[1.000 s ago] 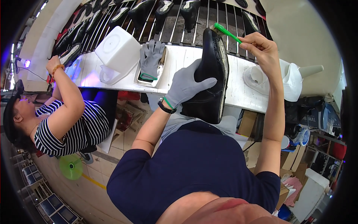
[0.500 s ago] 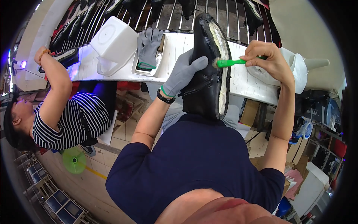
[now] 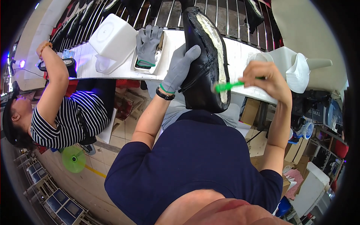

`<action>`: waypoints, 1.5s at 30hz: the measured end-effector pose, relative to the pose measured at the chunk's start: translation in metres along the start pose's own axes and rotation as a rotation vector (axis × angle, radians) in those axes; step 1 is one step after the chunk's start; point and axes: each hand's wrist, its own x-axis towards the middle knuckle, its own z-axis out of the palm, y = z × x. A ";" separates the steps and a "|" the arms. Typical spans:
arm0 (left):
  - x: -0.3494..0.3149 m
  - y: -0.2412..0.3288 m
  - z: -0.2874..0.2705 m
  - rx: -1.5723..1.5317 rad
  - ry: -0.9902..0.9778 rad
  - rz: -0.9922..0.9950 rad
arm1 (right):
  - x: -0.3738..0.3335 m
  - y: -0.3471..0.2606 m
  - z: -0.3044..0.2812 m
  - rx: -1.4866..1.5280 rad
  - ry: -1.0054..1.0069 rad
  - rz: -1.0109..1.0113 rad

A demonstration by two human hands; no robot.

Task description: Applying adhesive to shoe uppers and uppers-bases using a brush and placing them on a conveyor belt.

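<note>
Downward along the sole, toward the end nearest the wearer, the small green-handled brush [image 3: 226, 86] has travelled since half a second ago, and the black leather boot [image 3: 204, 63] now leans further left, its cream-white sole turned more toward the camera. Pale lettering shows on a dark bag [image 3: 315, 108] at the right (partly overlapped by other things).

Two hands are at work. The left hand [image 3: 180, 67], in a grey knit glove with a green cuff, has its thumb and fingers closed around the boot's side, holding it upright at a slant above the near edge of the white bench [image 3: 240, 62]. The bare right hand [image 3: 267, 78] pinches the brush handle, the bristles at the sole's lower left edge.

On the bench, one more grey knit glove [image 3: 148, 43] lies over one white rectangular tray [image 3: 150, 71], just beside one white square-based plastic container [image 3: 112, 37]. One co-worker in a black-and-white striped shirt [image 3: 69, 122] sits at the left, a raised arm [image 3: 54, 71] slightly shifted. One round green fan [image 3: 74, 159] stands below.
</note>
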 end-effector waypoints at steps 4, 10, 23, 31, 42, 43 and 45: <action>0.000 -0.002 -0.001 0.041 0.008 0.022 | -0.005 0.000 0.004 0.085 -0.009 0.018; 0.005 -0.004 0.002 0.019 0.013 -0.020 | 0.009 0.014 -0.002 -0.001 0.221 0.027; 0.016 -0.027 -0.009 -0.027 -0.025 -0.381 | 0.003 0.002 -0.006 0.154 -0.198 0.094; 0.009 -0.048 0.001 -0.255 -0.146 -0.583 | 0.030 0.010 -0.006 0.241 -0.296 0.055; -0.032 -0.084 -0.007 -0.025 -0.569 -0.392 | 0.062 0.015 -0.003 0.279 -0.406 0.002; -0.035 -0.086 -0.008 -0.026 -0.563 -0.581 | 0.064 0.016 -0.003 0.281 -0.410 0.004; -0.040 -0.088 -0.007 -0.047 -0.643 -0.562 | 0.066 0.018 -0.002 0.277 -0.412 0.015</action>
